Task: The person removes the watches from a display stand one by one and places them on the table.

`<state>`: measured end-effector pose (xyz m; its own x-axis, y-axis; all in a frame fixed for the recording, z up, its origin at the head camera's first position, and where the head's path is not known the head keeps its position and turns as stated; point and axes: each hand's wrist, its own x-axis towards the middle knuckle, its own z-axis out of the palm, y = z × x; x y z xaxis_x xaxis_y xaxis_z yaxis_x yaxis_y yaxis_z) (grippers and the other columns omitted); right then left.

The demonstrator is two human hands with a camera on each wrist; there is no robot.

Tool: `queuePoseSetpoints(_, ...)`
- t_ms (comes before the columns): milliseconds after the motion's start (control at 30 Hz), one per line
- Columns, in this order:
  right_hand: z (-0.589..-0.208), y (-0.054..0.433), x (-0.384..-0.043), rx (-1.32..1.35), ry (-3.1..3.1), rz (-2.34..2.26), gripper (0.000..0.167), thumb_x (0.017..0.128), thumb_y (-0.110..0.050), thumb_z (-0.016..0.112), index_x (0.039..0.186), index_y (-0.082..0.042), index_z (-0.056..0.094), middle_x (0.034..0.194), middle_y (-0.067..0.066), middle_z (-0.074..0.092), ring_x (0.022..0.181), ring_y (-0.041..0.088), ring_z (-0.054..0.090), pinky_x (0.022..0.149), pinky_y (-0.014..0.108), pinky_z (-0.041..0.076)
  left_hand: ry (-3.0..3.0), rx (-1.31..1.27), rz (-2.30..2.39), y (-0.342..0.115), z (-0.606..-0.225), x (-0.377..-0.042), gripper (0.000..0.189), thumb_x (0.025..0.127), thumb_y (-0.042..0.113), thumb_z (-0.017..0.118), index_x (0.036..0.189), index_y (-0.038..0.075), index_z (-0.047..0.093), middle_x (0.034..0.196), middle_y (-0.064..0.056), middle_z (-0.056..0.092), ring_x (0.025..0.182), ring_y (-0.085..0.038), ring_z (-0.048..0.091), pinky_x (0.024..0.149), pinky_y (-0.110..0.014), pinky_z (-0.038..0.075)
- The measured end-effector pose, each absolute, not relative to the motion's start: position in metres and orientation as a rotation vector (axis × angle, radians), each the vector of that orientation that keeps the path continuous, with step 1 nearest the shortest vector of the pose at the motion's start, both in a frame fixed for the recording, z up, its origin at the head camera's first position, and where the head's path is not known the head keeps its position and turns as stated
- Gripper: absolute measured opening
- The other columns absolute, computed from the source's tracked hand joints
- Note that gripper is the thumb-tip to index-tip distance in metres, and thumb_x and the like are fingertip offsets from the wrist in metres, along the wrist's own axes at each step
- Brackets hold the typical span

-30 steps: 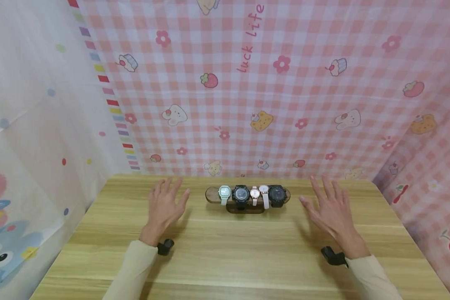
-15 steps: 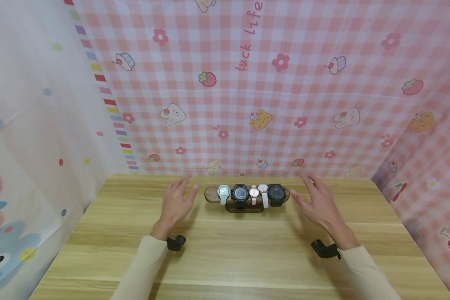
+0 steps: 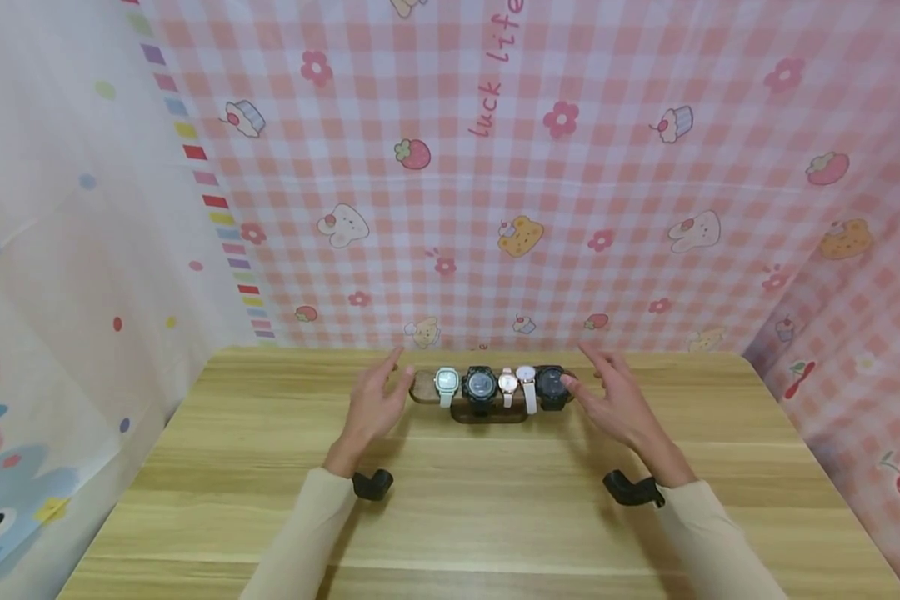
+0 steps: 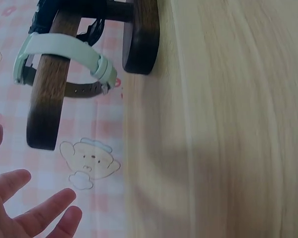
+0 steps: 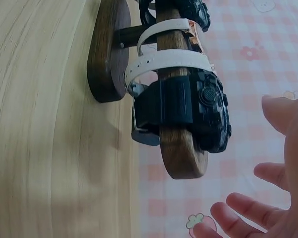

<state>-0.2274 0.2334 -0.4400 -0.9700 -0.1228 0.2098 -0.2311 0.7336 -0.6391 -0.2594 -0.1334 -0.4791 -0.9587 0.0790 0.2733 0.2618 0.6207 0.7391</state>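
Observation:
A dark wooden watch stand (image 3: 423,387), a bar on an oval base, bears several watches. From the left these are a mint-green square watch (image 3: 446,381), a black watch (image 3: 482,384), a small rose-gold watch (image 3: 507,382), a white-strapped watch (image 3: 527,375) and a chunky black watch (image 3: 550,383). My left hand (image 3: 375,406), fingers extended, is just left of the bar; the left wrist view shows a gap to the bar's end (image 4: 45,119). Beyond the right end, my right hand (image 3: 621,406) has spread fingers. Its thumb overlaps the chunky watch in the head view, but stays apart in the right wrist view.
The stand is near the back edge of a light wooden table (image 3: 480,517). Behind it hangs a pink checked cloth (image 3: 457,208), with a white patterned cloth (image 3: 67,250) at left. Black wrist cameras (image 3: 375,484) sit on both wrists.
Both hands have moved inward from the sides toward the ends of the watch stand, the left going right and the right going left. Stand and watches keep their place.

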Motion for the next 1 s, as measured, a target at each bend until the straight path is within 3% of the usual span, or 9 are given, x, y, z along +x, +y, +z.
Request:
queuePoseSetpoints(133, -0.442, 0.230, -0.229, 0.290, -2.778, 1.109, 0.073, 0.096, -0.046, 0.062, 0.155, -0.013, 0.033, 0.137, 0.025, 0.041, 0.113, 0.044, 0.049, 0.090, 0.058, 0.048, -2.612, -0.291, -1.303, -0.128, -0.481, -0.261, 0.052, 0.104, 0.037, 0.049, 0.151, 0.014, 0.043, 0.131, -0.021, 0.060, 0.116, -0.036, 0.055, 0.098, -0.054, 0.046)
queuePoseSetpoints(567, -0.444, 0.221, -0.229, 0.305, -2.813, 1.127, 0.079, 0.086, -0.040, 0.077, 0.150, -0.012, 0.042, 0.125, 0.019, 0.046, 0.104, 0.034, 0.049, 0.077, 0.037, 0.045, -2.612, -0.264, -1.467, -0.111, -0.487, -0.259, 0.053, 0.104, 0.038, 0.050, 0.150, 0.012, 0.044, 0.113, -0.013, 0.064, 0.099, -0.024, 0.057, 0.092, -0.044, 0.049)
queuePoseSetpoints(633, -0.445, 0.220, -0.229, 0.308, -2.807, 1.131, 0.080, 0.084, -0.037, 0.079, 0.150, -0.010, 0.042, 0.122, 0.019, 0.047, 0.102, 0.035, 0.049, 0.075, 0.035, 0.044, -2.607, -0.267, -1.488, -0.109, -0.488, -0.258, 0.054, 0.104, 0.039, 0.050, 0.150, 0.012, 0.044, 0.120, -0.013, 0.063, 0.096, -0.022, 0.056, 0.092, -0.042, 0.048)
queuePoseSetpoints(867, -0.451, 0.217, -0.231, 0.348, -2.767, 1.128, 0.082, 0.080, -0.031, 0.084, 0.148, -0.005, 0.044, 0.116, 0.019, 0.049, 0.094, 0.033, 0.050, 0.071, 0.032, 0.043, -2.604, -0.251, -1.537, -0.108, -0.491, -0.259, 0.053, 0.104, 0.040, 0.050, 0.150, 0.014, 0.045, 0.097, -0.013, 0.058, 0.088, -0.019, 0.052, 0.083, -0.037, 0.046)
queuePoseSetpoints(1000, -0.453, 0.216, -0.231, 0.362, -2.753, 1.115, 0.081, 0.080, -0.029, 0.084, 0.146, -0.002, 0.046, 0.116, 0.019, 0.050, 0.090, 0.030, 0.050, 0.070, 0.032, 0.042, -2.607, -0.220, -1.588, -0.106, -0.494, -0.258, 0.051, 0.103, 0.042, 0.050, 0.149, 0.018, 0.047, 0.113, -0.010, 0.060, 0.094, -0.021, 0.053, 0.087, -0.038, 0.046)
